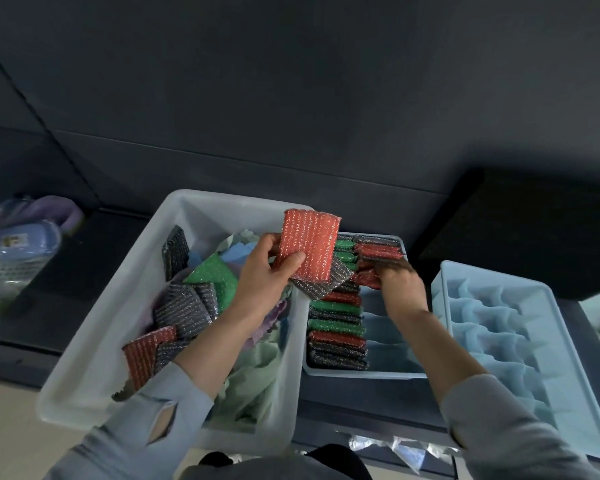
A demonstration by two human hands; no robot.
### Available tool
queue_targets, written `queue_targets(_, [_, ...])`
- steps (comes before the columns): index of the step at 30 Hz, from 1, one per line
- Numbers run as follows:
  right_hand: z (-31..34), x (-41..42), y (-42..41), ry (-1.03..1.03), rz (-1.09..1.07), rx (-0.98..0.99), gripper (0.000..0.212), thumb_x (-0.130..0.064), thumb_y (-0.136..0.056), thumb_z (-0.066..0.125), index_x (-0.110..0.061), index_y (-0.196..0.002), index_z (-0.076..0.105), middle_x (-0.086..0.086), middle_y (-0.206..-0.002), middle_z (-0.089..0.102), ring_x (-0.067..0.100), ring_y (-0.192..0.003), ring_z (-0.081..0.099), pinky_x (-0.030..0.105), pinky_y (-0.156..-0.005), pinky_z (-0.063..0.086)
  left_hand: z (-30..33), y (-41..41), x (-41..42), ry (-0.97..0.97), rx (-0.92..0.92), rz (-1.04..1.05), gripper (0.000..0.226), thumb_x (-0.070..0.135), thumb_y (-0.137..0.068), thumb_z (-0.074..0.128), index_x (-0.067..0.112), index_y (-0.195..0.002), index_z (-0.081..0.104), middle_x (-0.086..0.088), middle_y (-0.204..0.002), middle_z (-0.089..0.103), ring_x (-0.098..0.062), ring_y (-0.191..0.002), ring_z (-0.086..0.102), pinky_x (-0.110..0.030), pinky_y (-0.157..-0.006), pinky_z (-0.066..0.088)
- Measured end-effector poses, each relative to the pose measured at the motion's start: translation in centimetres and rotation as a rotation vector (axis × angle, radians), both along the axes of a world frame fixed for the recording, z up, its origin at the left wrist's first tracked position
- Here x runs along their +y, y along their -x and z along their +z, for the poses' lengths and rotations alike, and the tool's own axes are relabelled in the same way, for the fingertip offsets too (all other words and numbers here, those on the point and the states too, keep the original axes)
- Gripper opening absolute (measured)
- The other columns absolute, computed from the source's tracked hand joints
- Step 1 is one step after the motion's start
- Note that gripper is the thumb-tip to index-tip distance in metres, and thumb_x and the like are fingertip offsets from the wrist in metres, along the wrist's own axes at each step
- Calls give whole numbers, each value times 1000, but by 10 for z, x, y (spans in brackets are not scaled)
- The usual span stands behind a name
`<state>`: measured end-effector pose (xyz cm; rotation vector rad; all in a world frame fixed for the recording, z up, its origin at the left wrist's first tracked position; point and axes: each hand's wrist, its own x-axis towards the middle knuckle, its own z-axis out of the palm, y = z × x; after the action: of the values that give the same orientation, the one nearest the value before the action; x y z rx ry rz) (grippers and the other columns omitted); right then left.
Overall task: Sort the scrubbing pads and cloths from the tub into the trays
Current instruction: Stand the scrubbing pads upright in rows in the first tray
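Observation:
My left hand (267, 271) holds an orange-red scrubbing pad (309, 244) upright above the tub's right rim, with a grey pad (317, 285) pinched behind it. The white tub (118, 306) holds several grey, green and red pads and pale cloths (253, 382). My right hand (400, 282) reaches down into the middle blue tray (361, 374), its fingers curled on a red pad (366, 277) among the rows of pads (336, 327) standing on edge there. The fingertips are partly hidden.
A second pale blue tray (444, 296) with several divided compartments lies to the right. A clear bag with a purple and blue item (25, 237) sits at the far left. A dark box (534, 230) stands behind the trays. Crumpled plastic (395, 445) lies at the near edge.

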<state>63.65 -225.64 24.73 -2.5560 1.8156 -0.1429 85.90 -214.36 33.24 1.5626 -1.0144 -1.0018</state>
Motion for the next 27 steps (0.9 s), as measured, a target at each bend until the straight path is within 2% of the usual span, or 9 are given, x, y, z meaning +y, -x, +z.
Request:
queue_targets(2, [-3,1,2,-15,26,-85,42,0,-87,59,-15,-126,58,9,-122,63,28,-114,56,36,-94,50,-1,1,0,-4,2,1,20,31,-91,61,30,-108,50,18,-105,60,-5,-99,61,-42,-99,50])
queue_targets(5, [-6,-1,16,109,103,-233,36,-1,-78,72,-11,-112,67,13,-97,72,35,-93,62,37,-80,53,-2,2,0,1,21,3,16,30,-93,60,31,-105,49,17,-104,60,-6,-98,61,-41,-99,49])
queue_targets(8, [-10,-7,23,231,115,-121,41,6,-69,76,-14,-106,73,7,-90,73,32,-85,60,34,-75,54,-4,3,1,7,44,-1,15,29,-92,60,33,-103,49,16,-104,61,-8,-99,63,-36,-96,50])
queue_targets(14, [-17,0,8,43,88,-75,40,-1,-90,56,-23,-123,66,2,-122,66,24,-117,54,29,-101,44,-5,6,5,5,46,-6,17,29,-92,61,29,-106,51,16,-105,61,-8,-101,62,-37,-97,49])
queue_targets(18, [-14,-6,9,66,91,38,37,-4,-89,56,-26,-118,65,-1,-117,67,21,-114,53,27,-95,47,-3,4,9,7,58,-2,16,27,-92,60,34,-102,50,14,-107,61,-9,-103,62,-41,-100,48])
queue_targets(21, [-10,-3,8,-118,74,19,38,-1,-90,53,-22,-119,64,4,-116,68,23,-103,62,30,-92,50,-2,4,11,-6,69,3,18,28,-93,59,30,-108,49,14,-109,61,-9,-102,62,-44,-102,47])
queue_targets(24, [6,8,4,-39,19,-191,29,-12,-95,54,-22,-119,65,5,-110,71,26,-94,66,34,-82,53,0,7,10,-10,83,5,18,25,-95,56,25,-110,48,15,-105,60,-2,-94,60,-43,-102,47])
queue_targets(26, [30,21,-7,13,-9,-521,23,-27,-97,57,-22,-117,68,-3,-102,71,15,-87,67,27,-76,53,0,9,9,-17,80,6,16,25,-95,56,26,-108,47,15,-103,59,-5,-95,61,-45,-101,48])
queue_targets(27, [43,28,-14,-75,-8,-700,25,-32,-96,58,-22,-116,69,-9,-98,69,4,-82,65,18,-74,51,-1,10,8,-24,78,6,16,27,-94,56,27,-107,46,15,-103,58,-9,-98,61,-46,-102,48])
